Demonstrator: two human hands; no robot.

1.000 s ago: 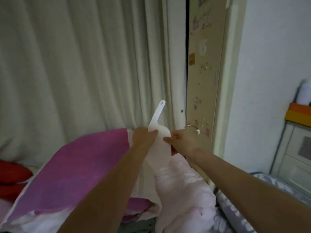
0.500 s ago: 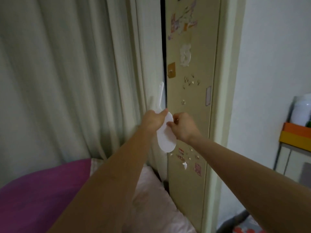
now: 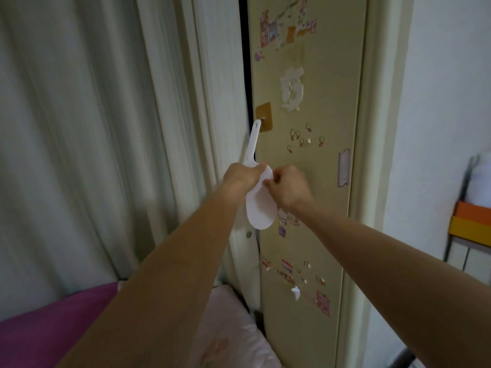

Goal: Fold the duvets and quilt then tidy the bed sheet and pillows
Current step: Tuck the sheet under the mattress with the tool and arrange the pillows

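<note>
Both hands hold a flat white plastic paddle (image 3: 259,208) up against a beige door. My left hand (image 3: 243,175) grips it where the handle meets the blade. My right hand (image 3: 288,188) pinches the blade's right edge. The handle points up, its hole at a small hook on a tan adhesive pad (image 3: 264,119); whether the hole sits on the hook cannot be told. Below, a magenta quilt (image 3: 53,330) lies at the lower left and a pale pink pillow (image 3: 231,335) beside it, partly hidden by my left forearm.
The beige door (image 3: 305,155) carries many stickers. A pale pleated curtain (image 3: 93,128) fills the left. At the right edge stands a rack with an orange and yellow box (image 3: 470,221) against a white wall.
My view and both hands have risen from the bed toward the door. The paddle moved up and right, its handle tip now at the hook pad.
</note>
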